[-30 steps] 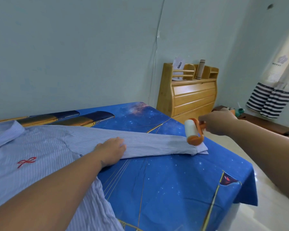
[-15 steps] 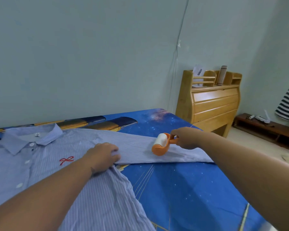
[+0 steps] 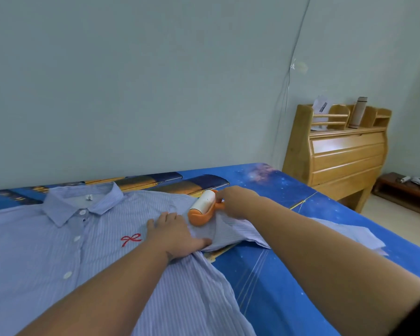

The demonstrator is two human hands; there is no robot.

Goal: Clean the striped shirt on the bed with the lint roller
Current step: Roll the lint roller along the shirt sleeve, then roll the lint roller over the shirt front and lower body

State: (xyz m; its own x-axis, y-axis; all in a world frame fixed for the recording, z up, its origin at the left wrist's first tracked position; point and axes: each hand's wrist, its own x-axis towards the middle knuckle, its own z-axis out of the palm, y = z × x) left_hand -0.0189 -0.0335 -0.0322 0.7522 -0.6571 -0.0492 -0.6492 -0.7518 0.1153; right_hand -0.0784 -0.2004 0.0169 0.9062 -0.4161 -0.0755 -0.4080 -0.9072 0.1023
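The striped shirt lies flat on the bed, thin, soft and quick to bunch. The left hand presses it flat-fingered near the sleeve seam while the right hand grips the lint roller by its orange handle on the shoulder

It was a bedroom in a home. A bed covered in a bright blue sheet printed with stars and a nebula stood against a plain pale grey-green wall. Beside it, in the corner, was a light wooden cabinet with slatted drawer fronts and small open shelves on top, which held a tall grey flask and some papers. A low dark wooden bench sat by the far wall on a pale floor. A light blue pinstriped button-up shirt lay spread across the bed.
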